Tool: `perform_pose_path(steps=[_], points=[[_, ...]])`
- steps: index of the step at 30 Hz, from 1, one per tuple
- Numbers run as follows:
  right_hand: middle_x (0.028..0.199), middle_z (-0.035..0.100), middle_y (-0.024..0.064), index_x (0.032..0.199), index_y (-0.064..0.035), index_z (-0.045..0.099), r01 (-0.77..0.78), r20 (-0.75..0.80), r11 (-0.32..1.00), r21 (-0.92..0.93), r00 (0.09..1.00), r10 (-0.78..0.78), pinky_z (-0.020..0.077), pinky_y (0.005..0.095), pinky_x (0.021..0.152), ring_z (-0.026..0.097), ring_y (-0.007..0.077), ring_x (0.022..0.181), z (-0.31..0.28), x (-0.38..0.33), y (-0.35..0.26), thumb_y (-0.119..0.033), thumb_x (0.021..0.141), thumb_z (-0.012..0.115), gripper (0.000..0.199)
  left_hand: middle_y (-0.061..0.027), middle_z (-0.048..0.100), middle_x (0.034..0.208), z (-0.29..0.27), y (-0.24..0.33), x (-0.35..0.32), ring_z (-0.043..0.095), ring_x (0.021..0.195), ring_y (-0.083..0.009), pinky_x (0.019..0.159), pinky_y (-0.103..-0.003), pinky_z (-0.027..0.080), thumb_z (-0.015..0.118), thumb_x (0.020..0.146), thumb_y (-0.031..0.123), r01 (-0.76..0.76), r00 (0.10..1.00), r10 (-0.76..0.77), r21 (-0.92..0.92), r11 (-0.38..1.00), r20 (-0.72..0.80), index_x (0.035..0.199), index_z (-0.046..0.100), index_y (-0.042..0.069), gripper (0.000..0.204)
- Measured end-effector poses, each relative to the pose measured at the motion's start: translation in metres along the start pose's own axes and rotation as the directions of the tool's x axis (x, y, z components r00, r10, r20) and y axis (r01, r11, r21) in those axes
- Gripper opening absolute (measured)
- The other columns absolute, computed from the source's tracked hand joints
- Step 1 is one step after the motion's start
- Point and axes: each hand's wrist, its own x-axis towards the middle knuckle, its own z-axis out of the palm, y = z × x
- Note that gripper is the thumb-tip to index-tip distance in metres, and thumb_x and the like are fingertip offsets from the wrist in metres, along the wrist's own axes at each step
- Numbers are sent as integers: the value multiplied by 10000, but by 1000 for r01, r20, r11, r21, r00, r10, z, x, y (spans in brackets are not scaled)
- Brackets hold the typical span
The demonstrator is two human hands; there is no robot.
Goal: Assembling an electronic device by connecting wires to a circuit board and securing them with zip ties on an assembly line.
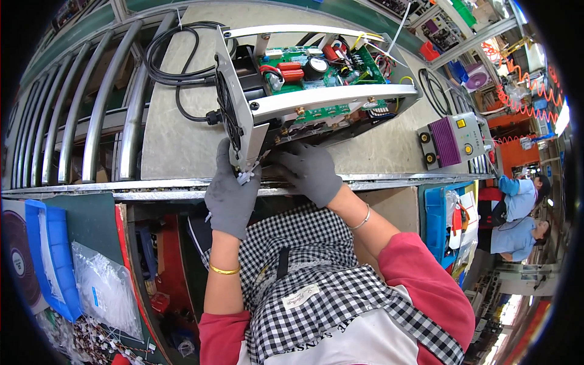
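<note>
Open chassis: the open chassis (328,99) sits on the table (371,155) right ahead of me, angled, its fan-end corner toward the near edge. I judge that this angle leaves the low corner within reach of both hands.
Board: the green circuit board (279,84) faces up between two pale rails, parts exposed; no cover over it.
Left hand: my gloved left hand (231,199) is at the bottom corner of the fan panel (239,91), fingers drawn in narrow. A small white piece (245,177) shows at the fingers; whether pinched or merely touching, cannot tell. Probably this hand also steadies the corner.
Right hand: my gloved right hand (315,174) reaches in from the other side, fingers curled under the chassis's lower edge. Fingertips hidden; what they hold, cannot tell. Coming from opposite sides seems to bring both hands to one spot.
Cable: the black cable (182,81) lies coiled left of the fan panel, joined to it; likely kept there clear of my fingers.
Purple unit: a purple-and-grey unit (446,141) stands at right, well apart from the chassis.
Bag: a clear bag of white strips (104,289) lies low at left, beside a blue bin (55,261), presumably for easy reach.
</note>
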Motion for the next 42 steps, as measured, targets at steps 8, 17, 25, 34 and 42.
perform_pose_path(steps=[8, 17, 25, 34, 42], points=[[973, 661, 98, 1037, -143, 702, -11, -69, 997, 72, 998, 16, 526, 413, 670, 645, 305, 812, 6, 2, -3, -194, 801, 686, 242, -196, 685, 927, -8, -17, 4, 670, 848, -393, 747, -471, 518, 678, 793, 319, -79, 993, 87, -98, 992, 82, 1492, 291, 148, 817], [977, 663, 99, 1020, -138, 710, -12, -97, 988, 152, 995, 27, 528, 414, 679, 643, 315, 802, 16, 2, 2, -170, 793, 689, 230, -206, 668, 907, -10, -25, 10, 661, 840, -381, 734, -444, 518, 692, 811, 295, -123, 990, 128, -75, 989, 60, 1499, 307, 131, 805], [977, 666, 99, 1025, -124, 707, -4, -70, 988, 154, 997, 15, 531, 410, 733, 637, 311, 867, -4, 4, -6, -180, 818, 663, 219, -68, 672, 895, -19, -57, 64, 504, 564, -72, 474, -217, 388, 556, 973, 251, 35, 998, 11, -647, 762, 68, 1248, 551, -18, 384], [916, 665, 8, 1049, -196, 683, 222, -634, 949, -223, 707, -314, 433, 368, 847, 605, 245, 870, -111, 67, -21, -308, 788, 751, 292, 2, 528, 650, -15, -53, 131, 356, 458, -66, 392, -203, 315, 593, 973, 263, 250, 917, -353, -957, 148, 185, 944, 640, 35, 235], [835, 642, -43, 990, -201, 652, 185, -563, 947, -262, 768, -306, 420, 327, 749, 603, 167, 750, -108, 72, -15, -491, 764, 702, 371, 24, 402, 578, -12, -78, 164, 352, 445, -90, 383, -223, 297, 577, 944, 168, 187, 905, -414, -965, 183, 96, 904, 610, 22, 155]])
